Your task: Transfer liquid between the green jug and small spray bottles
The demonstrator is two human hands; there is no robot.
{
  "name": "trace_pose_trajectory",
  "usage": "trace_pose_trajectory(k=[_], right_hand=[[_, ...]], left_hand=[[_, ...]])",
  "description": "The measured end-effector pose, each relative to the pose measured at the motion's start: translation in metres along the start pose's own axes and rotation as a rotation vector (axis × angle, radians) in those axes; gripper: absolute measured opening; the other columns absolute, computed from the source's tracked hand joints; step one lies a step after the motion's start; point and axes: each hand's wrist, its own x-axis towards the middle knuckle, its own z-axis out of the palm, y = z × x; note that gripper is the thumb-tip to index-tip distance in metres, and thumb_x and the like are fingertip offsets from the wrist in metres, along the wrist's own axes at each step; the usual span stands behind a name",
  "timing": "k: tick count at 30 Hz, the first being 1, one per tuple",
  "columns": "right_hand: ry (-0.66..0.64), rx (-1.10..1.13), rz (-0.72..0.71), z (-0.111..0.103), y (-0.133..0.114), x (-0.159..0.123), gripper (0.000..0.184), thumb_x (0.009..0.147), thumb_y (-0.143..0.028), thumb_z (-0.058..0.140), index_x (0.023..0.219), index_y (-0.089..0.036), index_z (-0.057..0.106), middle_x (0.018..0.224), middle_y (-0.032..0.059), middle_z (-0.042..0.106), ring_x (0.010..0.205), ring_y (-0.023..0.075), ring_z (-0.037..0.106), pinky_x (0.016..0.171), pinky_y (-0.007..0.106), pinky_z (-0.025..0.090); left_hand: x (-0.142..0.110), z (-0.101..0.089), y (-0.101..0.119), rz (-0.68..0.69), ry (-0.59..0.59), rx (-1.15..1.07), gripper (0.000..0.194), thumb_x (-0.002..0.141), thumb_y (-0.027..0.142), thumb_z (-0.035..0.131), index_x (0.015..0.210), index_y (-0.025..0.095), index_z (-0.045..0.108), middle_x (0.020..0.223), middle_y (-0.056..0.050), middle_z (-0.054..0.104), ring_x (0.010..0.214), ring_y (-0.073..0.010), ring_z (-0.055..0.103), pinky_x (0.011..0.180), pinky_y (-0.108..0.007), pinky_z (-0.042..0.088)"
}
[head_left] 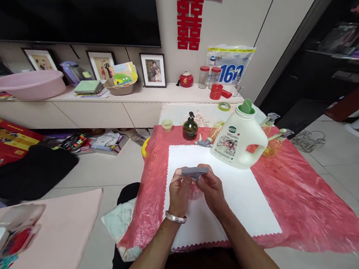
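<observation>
A grey plastic piece (194,171), flat and wide on top with a narrower part below, is held up over the white mat (236,213). My left hand (178,193), with a silver bangle at the wrist, grips its left side. On its other side my right hand (212,188) pinches it, thumb in front. Below, partly hidden between the hands, a pinkish see-through round shape (195,191) shows; I cannot tell whether it joins the grey piece. Just beyond, a large pale detergent jug (243,139) stands uncapped, with something green in its mouth.
A dark green pump bottle (190,127) and a small cup (167,125) stand at the back of the red-covered table (311,206). A grey spray head (203,142) lies by the jug. Spray bottles (274,143) stand to its right. A pink table (65,228) is at left.
</observation>
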Motion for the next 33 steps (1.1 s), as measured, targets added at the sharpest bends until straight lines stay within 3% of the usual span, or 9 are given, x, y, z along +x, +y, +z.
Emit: trace_pose_trajectory(k=[6, 9, 12, 19, 23, 26, 33], right_hand=[[0.047, -0.030, -0.041, 0.006, -0.003, 0.001, 0.035, 0.095, -0.039, 0.063, 0.116, -0.011, 0.056, 0.119, 0.0092, 0.050, 0.109, 0.0188, 0.050, 0.096, 0.037, 0.048], [-0.001, -0.056, -0.037, 0.005, -0.008, 0.003, 0.037, 0.094, -0.039, 0.065, 0.118, -0.012, 0.058, 0.122, 0.0095, 0.050, 0.111, 0.0192, 0.050, 0.098, 0.038, 0.047], [-0.022, -0.060, -0.026, 0.004, -0.010, 0.003, 0.032, 0.094, -0.039, 0.065, 0.109, -0.010, 0.060, 0.116, 0.0087, 0.051, 0.102, 0.0160, 0.053, 0.089, 0.032, 0.051], [0.083, -0.081, -0.026, 0.007, -0.003, 0.003, 0.032, 0.096, -0.040, 0.062, 0.107, -0.010, 0.058, 0.114, 0.0082, 0.051, 0.102, 0.0159, 0.052, 0.090, 0.033, 0.049], [-0.015, -0.078, -0.001, 0.002, -0.014, 0.005, 0.035, 0.094, -0.041, 0.065, 0.110, -0.011, 0.060, 0.115, 0.0085, 0.053, 0.105, 0.0172, 0.052, 0.096, 0.036, 0.047], [-0.091, -0.048, 0.044, -0.002, -0.023, 0.007, 0.035, 0.092, -0.042, 0.067, 0.107, -0.011, 0.063, 0.113, 0.0084, 0.055, 0.105, 0.0169, 0.053, 0.096, 0.036, 0.048], [-0.001, 0.124, 0.161, -0.013, -0.031, 0.010, 0.042, 0.083, -0.040, 0.076, 0.111, -0.011, 0.064, 0.116, 0.0101, 0.058, 0.107, 0.0191, 0.056, 0.097, 0.039, 0.048]], left_hand=[[0.001, -0.002, 0.007, 0.020, -0.002, 0.015, 0.033, 0.087, 0.050, 0.064, 0.094, 0.018, 0.072, 0.088, -0.004, 0.070, 0.085, -0.0194, 0.065, 0.081, -0.032, 0.051], [0.002, -0.002, 0.008, 0.009, -0.015, -0.010, 0.035, 0.086, 0.050, 0.065, 0.095, 0.018, 0.071, 0.094, -0.006, 0.071, 0.090, -0.0210, 0.066, 0.086, -0.033, 0.051], [0.003, -0.002, 0.007, -0.005, -0.033, -0.058, 0.036, 0.085, 0.049, 0.066, 0.102, 0.017, 0.069, 0.102, -0.008, 0.071, 0.098, -0.0231, 0.066, 0.090, -0.036, 0.051], [-0.005, -0.011, 0.011, -0.093, -0.094, 0.052, 0.047, 0.084, 0.060, 0.061, 0.102, 0.017, 0.069, 0.102, -0.009, 0.072, 0.099, -0.0248, 0.067, 0.089, -0.036, 0.053], [-0.012, -0.022, 0.012, -0.187, -0.215, 0.166, 0.055, 0.090, 0.061, 0.051, 0.126, 0.021, 0.058, 0.125, -0.011, 0.066, 0.118, -0.0272, 0.060, 0.101, -0.041, 0.048], [-0.015, -0.029, 0.004, -0.164, -0.328, 0.237, 0.056, 0.094, 0.057, 0.046, 0.138, 0.022, 0.047, 0.141, -0.012, 0.055, 0.132, -0.0285, 0.051, 0.110, -0.045, 0.042], [-0.017, -0.036, -0.010, -0.079, -0.397, 0.284, 0.091, 0.075, 0.045, 0.077, 0.149, 0.025, 0.029, 0.155, -0.014, 0.035, 0.144, -0.0351, 0.033, 0.119, -0.054, 0.027]])
